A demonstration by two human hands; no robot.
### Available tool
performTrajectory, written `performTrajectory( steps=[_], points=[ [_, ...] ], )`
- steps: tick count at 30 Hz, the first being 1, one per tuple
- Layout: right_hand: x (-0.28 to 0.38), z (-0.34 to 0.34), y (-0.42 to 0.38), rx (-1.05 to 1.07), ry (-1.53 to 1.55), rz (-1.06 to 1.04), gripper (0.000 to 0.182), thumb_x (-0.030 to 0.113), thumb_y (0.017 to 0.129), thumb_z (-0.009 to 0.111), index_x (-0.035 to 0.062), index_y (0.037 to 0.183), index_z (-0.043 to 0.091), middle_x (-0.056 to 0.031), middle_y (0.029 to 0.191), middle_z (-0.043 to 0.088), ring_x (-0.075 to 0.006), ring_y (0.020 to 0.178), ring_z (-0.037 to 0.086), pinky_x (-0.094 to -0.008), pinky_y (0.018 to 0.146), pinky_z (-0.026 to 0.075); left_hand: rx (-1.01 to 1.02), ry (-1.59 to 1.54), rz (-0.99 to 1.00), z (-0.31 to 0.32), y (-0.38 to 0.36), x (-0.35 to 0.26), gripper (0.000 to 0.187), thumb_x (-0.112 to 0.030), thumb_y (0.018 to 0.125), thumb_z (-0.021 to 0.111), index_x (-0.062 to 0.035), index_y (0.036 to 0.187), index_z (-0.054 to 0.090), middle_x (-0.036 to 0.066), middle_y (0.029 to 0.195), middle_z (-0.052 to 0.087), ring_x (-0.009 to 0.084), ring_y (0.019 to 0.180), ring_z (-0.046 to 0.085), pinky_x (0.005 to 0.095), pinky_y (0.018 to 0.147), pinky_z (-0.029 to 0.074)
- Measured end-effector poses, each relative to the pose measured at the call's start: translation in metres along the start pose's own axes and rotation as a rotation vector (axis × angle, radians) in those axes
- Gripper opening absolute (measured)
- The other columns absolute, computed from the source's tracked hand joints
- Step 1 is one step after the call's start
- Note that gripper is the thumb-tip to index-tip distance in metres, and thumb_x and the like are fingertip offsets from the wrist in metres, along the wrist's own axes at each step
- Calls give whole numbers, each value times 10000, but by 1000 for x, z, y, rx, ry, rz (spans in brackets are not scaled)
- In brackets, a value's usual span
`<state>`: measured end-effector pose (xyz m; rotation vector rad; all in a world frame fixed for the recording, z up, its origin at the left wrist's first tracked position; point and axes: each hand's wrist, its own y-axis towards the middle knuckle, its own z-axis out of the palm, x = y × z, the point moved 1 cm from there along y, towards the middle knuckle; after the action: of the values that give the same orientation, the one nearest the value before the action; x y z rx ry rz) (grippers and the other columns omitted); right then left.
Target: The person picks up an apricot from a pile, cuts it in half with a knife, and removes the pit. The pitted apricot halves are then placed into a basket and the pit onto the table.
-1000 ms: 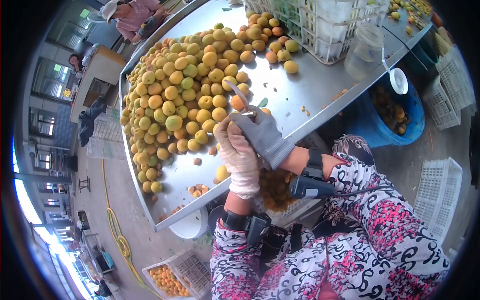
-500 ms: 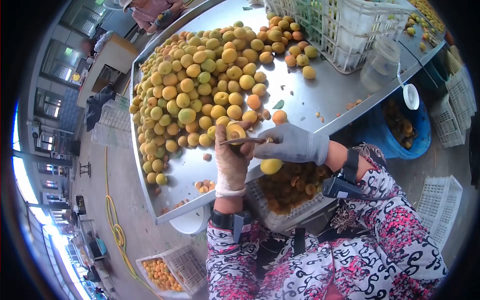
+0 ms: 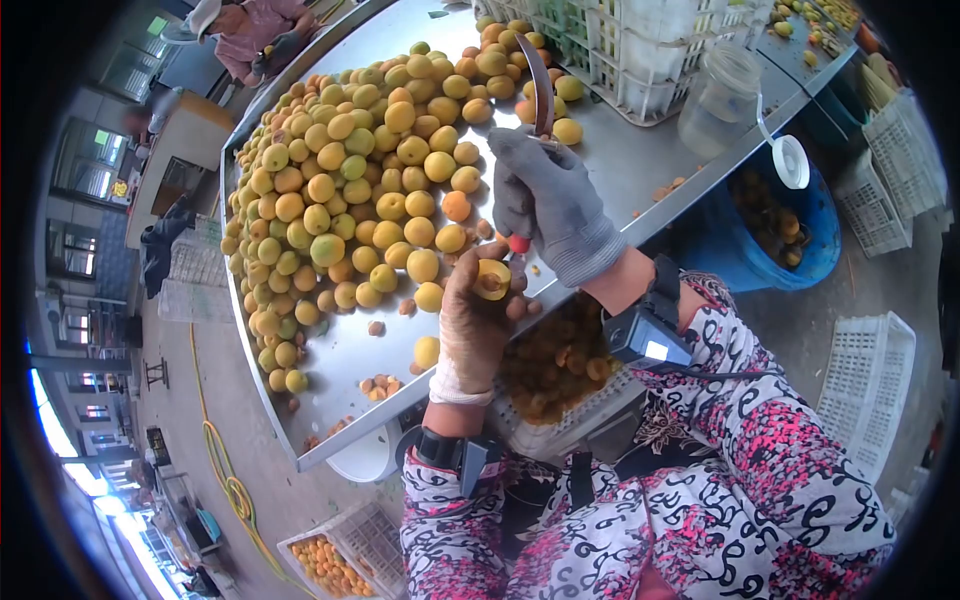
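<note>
My left hand [image 3: 474, 335], in a stained pale glove, is closed around a halved apricot [image 3: 491, 281], its cut face turned up with a dark hollow in the middle. A few brown pits [image 3: 517, 306] show right at its fingertips. My right hand [image 3: 552, 205], in a grey glove, grips a knife [image 3: 541, 85] with a curved blade that points up and away over the table. The red end of the handle sticks out below the fist, just above the halved apricot. A large heap of whole apricots [image 3: 340, 180] lies beyond my left hand on the metal table [image 3: 630, 185].
White plastic crates [image 3: 645, 75] and a clear jar [image 3: 720, 100] stand at the table's far right. Below the edge are a crate of apricot halves [image 3: 550, 375], a blue tub [image 3: 735, 250] and a white bucket [image 3: 365, 455]. Another person [image 3: 255, 40] works across the table.
My right hand has lifted the knife off the halved apricot and swung its blade from pointing left to pointing up. The yellow apricot beneath my right hand no longer shows there. The view has shifted slightly.
</note>
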<state>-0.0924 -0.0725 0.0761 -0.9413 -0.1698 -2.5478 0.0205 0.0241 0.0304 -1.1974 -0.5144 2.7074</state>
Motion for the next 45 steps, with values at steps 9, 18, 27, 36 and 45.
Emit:
performTrajectory(
  steps=[9, 18, 27, 36, 45],
  points=[
    [-10, 21, -14, -107, -118, -260, 145, 202, 869, 667, 84, 830, 592, 51, 616, 507, -20, 429, 415, -198, 378, 336, -83, -16, -36, 15, 2, 5, 340, -426, 922, 509, -105, 1032, 522, 35, 825, 530, 136, 682, 519, 329, 693, 484],
    [-13, 2, -6, -1, -110, -76, 181, 235, 897, 624, 76, 813, 598, 57, 652, 534, -8, 526, 463, -185, 452, 373, -67, 159, 118, 4, 6, 17, 310, -148, 814, 661, -88, 1079, 513, 41, 927, 556, 158, 797, 561, 336, 747, 494],
    [-27, 9, -9, 4, -328, -223, 200, 245, 907, 622, 48, 941, 635, 38, 681, 555, -25, 585, 494, -222, 504, 423, -151, 541, 298, 9, -1, 17, 270, 22, 803, 610, -75, 1032, 503, 25, 864, 522, 118, 736, 514, 255, 646, 454],
    [-18, -6, 7, -108, 244, 104, 530, 412, 921, 550, 182, 546, 255, 54, 444, 234, -82, 341, 218, -255, 345, 180, 62, -243, -28, 13, -6, 10, 203, -294, 965, 424, -109, 904, 478, -13, 592, 390, 57, 437, 297, 202, 429, 280],
    [-8, -2, 12, -76, 226, 55, 485, 390, 910, 574, 180, 556, 317, 57, 454, 250, -78, 343, 219, -255, 344, 180, -19, -181, -6, 19, -6, -1, 319, -378, 952, 460, -68, 996, 516, 4, 635, 453, 67, 430, 337, 206, 444, 354]
  ],
)
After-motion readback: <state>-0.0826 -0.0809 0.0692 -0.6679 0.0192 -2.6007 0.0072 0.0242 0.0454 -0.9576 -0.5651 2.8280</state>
